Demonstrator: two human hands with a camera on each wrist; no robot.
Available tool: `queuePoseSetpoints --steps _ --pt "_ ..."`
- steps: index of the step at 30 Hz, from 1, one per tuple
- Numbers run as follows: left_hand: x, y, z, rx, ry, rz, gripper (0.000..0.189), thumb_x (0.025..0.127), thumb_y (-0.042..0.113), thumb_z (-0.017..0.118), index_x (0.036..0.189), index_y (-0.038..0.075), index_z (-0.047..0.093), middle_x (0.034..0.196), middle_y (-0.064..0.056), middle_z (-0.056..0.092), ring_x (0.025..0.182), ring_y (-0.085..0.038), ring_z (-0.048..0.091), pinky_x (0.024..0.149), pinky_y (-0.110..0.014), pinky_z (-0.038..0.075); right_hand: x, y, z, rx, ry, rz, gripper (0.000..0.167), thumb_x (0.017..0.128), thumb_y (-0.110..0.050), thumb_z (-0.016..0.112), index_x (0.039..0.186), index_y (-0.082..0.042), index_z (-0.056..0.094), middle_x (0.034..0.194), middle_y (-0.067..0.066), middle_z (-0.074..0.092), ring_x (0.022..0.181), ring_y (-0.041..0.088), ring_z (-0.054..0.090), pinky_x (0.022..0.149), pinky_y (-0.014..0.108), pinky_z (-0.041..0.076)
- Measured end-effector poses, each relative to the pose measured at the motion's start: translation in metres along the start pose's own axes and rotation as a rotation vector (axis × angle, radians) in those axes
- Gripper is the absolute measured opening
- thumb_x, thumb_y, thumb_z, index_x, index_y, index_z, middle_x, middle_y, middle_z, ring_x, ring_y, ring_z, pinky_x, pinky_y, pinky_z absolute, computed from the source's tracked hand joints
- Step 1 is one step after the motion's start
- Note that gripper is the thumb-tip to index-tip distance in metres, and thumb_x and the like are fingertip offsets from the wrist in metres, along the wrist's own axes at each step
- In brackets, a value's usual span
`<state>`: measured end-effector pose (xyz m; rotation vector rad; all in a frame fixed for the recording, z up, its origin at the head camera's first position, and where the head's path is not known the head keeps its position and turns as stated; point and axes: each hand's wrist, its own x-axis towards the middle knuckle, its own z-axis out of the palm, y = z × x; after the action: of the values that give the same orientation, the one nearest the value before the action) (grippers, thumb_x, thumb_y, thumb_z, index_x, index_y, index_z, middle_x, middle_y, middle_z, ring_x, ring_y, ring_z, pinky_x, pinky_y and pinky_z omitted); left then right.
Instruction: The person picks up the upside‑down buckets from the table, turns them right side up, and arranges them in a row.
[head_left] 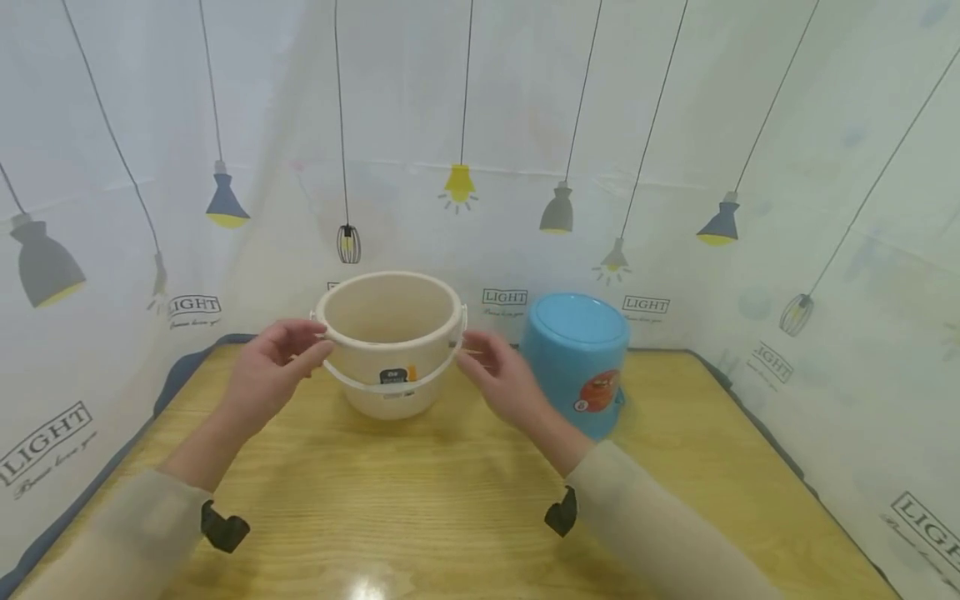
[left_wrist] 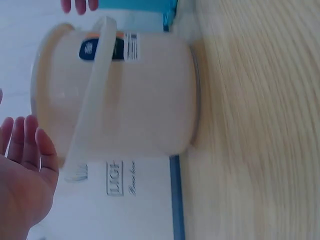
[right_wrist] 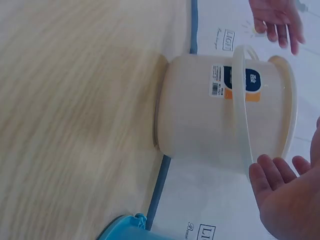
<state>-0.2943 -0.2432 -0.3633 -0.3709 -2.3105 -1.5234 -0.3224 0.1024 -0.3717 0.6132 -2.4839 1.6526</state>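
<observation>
Head view: a cream bucket (head_left: pixel 390 358) stands upright on the wooden table (head_left: pixel 360 500), its handle (head_left: pixel 371 387) hanging across the front. The left hand (head_left: pixel 266 367) and right hand (head_left: pixel 506 375) flank it, neither gripping it. A blue bucket (head_left: pixel 566 367) sits upside down near the right hand.

Left wrist view: the left fingers, loosely extended, lie beside the cream bucket's rim — contact cannot be told.

Right wrist view: relaxed right fingers lie by the handle's near end — again, touch is unclear.

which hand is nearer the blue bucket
Right. The right hand is between the blue bucket and the cream bucket; the left hand is farther off, at the cream bucket's opposite side.
</observation>
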Motion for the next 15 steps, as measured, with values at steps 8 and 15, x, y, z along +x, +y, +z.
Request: queuePoseSetpoints --steps 8,15 --pt "-0.015 0.032 0.038 -0.021 -0.211 0.107 0.036 0.103 0.019 0.079 0.136 0.007 0.07 0.118 -0.008 0.077 0.103 -0.007 0.072 0.084 -0.023 0.063 -0.041 0.0 -0.016 -0.066 -0.117 -0.006 0.053 0.11 -0.037 0.068 0.156 -0.012 0.057 0.156 0.013 0.064 0.139 0.032 0.067 0.115 0.051 0.059" --pt "-0.028 0.043 0.076 0.008 -0.403 0.181 0.046 0.099 0.019 0.083 0.142 0.012 0.068 0.124 -0.011 0.078 0.108 -0.012 0.074 0.09 -0.029 0.065 -0.071 0.008 -0.034 -0.145 -0.184 -0.016 0.05 0.111 -0.036 0.066 0.154 -0.011 0.059 0.153 0.014 0.066 0.136 0.033 0.068 0.115 0.055 0.058"
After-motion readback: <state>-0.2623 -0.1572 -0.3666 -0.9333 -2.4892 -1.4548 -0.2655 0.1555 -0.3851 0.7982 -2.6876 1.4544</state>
